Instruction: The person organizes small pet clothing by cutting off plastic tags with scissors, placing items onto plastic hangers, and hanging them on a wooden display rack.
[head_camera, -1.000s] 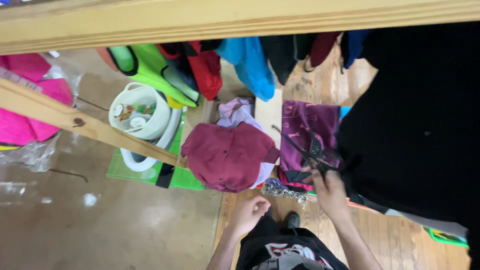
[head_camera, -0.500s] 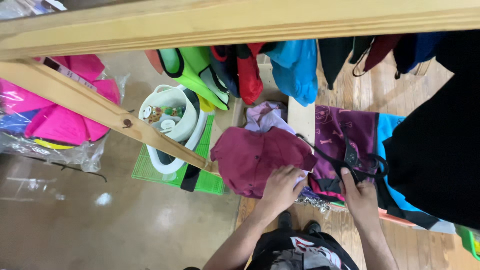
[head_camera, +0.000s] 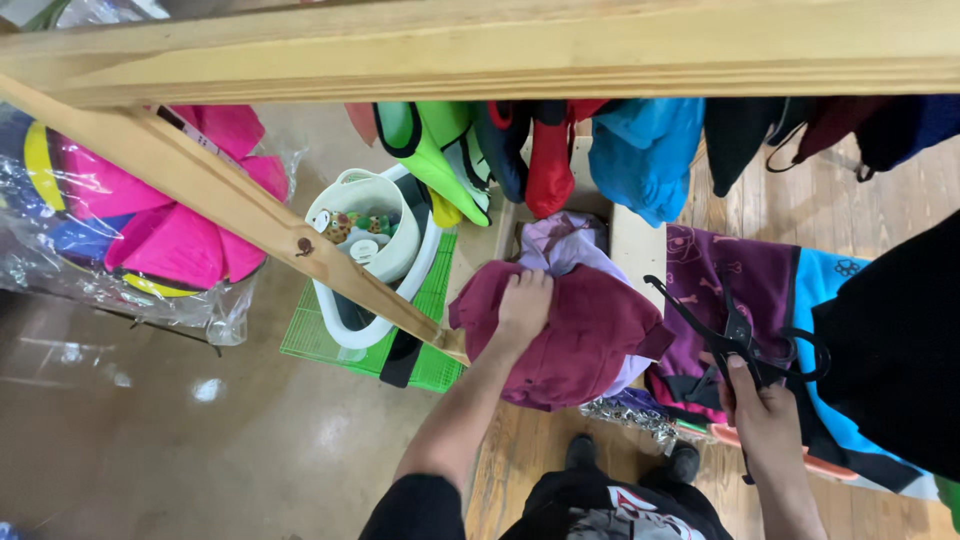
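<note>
Head view looks straight down past a pale wooden rail (head_camera: 520, 50) hung with bright garments, onto a heap of clothes stacked over a low wooden shelf (head_camera: 637, 250) and the plank floor. The step in hand looks like getting the maroon garment (head_camera: 590, 340) onto a hanger: the left hand (head_camera: 522, 308) lies on top of it near its upper left edge, fingers curled down and bunching the fabric, while the right hand (head_camera: 765, 405) is closed around a clutch of black plastic hangers (head_camera: 735, 335), their hooks and arms fanning up and to the left toward the garment. The maroon garment sits crumpled on top of a lilac piece (head_camera: 565, 245), at the left end of the heap, just beside a purple printed garment (head_camera: 720, 300) that lies under the hangers. So the garment is directly beneath the left hand and a little left of the right hand, with the nearest hanger arm reaching close to its right edge. The next move, as I judge it, calls for finding the neck opening with the left hand and separating one hanger from the bunch. Left of the heap, a white basket (head_camera: 365, 225) stands on a green mat (head_camera: 310, 340).
</note>
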